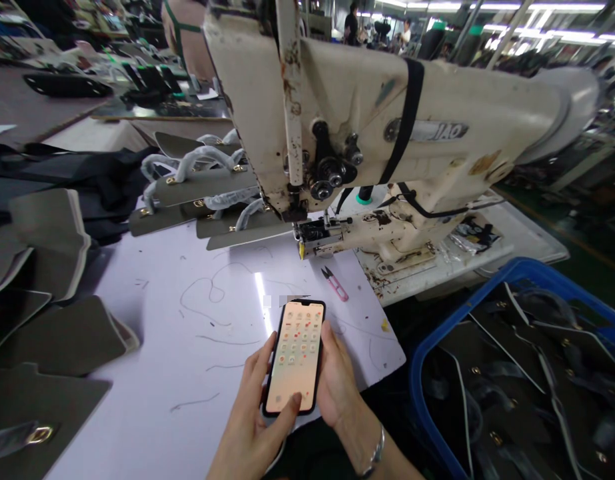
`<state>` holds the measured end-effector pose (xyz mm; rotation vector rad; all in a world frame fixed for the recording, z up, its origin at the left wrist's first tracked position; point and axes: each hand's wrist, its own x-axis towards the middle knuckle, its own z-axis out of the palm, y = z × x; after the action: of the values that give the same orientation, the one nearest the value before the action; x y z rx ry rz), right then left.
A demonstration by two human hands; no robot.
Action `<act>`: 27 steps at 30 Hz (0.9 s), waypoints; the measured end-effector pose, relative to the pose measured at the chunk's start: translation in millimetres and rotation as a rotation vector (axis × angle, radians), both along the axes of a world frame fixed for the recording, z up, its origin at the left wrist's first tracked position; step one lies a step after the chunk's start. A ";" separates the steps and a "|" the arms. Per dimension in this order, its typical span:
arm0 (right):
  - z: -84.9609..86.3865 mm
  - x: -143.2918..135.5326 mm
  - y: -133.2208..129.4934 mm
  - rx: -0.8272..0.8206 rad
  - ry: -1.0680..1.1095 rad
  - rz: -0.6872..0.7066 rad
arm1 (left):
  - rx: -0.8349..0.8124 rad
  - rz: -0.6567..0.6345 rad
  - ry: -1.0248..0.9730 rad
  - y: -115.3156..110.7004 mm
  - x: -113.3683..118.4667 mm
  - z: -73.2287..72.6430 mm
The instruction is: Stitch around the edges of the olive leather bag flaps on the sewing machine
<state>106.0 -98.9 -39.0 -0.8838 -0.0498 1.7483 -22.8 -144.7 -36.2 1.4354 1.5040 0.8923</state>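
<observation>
Black-edged phone (pixel 302 333), lit and facing me, over the near part of the white tabletop (pixel 152 320), my left hand (pixel 254 413) grasping its left side, thumb (pixel 293 407) over its lower end, my right hand (pixel 337 383) clasping its right edge, pink-handled snips (pixel 338 288) just beyond, sewing machine (pixel 357 100) behind

Sewing machine (pixel 347 87), far side: nameplate (pixel 450 131) on its arm reads "IAO" in dark capitals at the right end. Lettering left of these cannot be made out; a black strap (pixel 406 120) crosses the plate's left part. Smartphone (pixel 293 377), near side: captions under the app icons (pixel 304 347) too small to read.
</observation>
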 end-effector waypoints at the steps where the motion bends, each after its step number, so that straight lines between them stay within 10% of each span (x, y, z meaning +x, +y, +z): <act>1: -0.1 -0.7 -1.1 0.008 -0.009 -0.001 | 0.016 0.016 0.025 2.0 1.9 1.3; 16: 1.4 -11.0 -6.7 0.035 -0.002 0.012 | 0.105 0.148 0.294 30.6 11.3 5.3; 27: -7.1 -7.3 0.7 0.002 -0.089 -0.012 | -0.145 0.254 0.021 34.3 -11.9 10.0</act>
<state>98.7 -98.1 -46.0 -0.9583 -0.1047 1.6973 -34.8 -110.3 -26.2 1.1700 1.7571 0.9001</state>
